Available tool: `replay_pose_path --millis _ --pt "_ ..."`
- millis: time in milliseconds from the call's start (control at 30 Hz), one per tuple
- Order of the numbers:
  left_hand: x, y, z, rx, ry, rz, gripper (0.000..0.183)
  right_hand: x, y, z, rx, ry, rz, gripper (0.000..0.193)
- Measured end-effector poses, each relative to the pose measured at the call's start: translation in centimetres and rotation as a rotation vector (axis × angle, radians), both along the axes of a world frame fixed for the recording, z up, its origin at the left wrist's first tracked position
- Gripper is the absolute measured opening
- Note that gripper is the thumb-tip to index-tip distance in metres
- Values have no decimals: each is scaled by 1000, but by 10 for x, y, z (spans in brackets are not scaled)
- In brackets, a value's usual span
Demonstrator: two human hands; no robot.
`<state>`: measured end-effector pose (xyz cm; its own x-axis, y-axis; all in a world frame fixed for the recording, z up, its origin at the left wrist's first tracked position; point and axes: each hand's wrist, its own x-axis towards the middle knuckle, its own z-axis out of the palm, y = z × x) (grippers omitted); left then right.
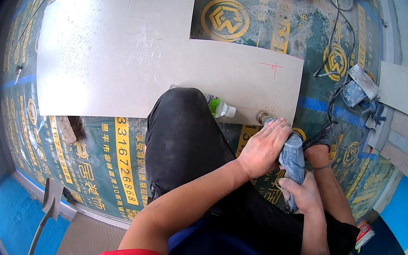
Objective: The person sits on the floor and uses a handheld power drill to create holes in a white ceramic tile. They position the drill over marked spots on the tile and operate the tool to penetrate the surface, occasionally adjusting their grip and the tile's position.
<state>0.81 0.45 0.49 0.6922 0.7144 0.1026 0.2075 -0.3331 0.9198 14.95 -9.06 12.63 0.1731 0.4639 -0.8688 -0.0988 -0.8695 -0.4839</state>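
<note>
Both my hands are on a dusty blue-grey hand-held power tool (pixel 292 155). My left hand (pixel 266 149) is closed over its front part, and my right hand (pixel 304 191) grips the body nearer to me. A round metal bit (pixel 262 117) sticks out past my left fingers at the near right edge of a large pale tile (pixel 122 38). Whether the bit touches the tile, I cannot tell. The tile has a rectangular notch at its far right side and a red cross with a small loop drawn near its right end. Beside my knee lies a clear bottle with a green label (pixel 221 108).
Printed green sheeting (pixel 120 168) covers the floor. On the right lie another blue power tool with a metal guard (pixel 363 87), cables (pixel 355 36) and a smaller pale tile (pixel 404 90). A long-handled shovel (pixel 52 195) stands at lower left, near a brownish block (pixel 69 129).
</note>
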Motion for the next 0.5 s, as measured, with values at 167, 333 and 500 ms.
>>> replay_pose_path --millis 167,333,500 --pt "0 0 0 -7 1 -7 87 1 -1 -1 -1 0 11 30" --pt "0 0 -1 9 3 4 86 0 1 1 0 6 7 31" --pt "0 1 0 8 -1 2 85 0 1 1 5 6 4 31"
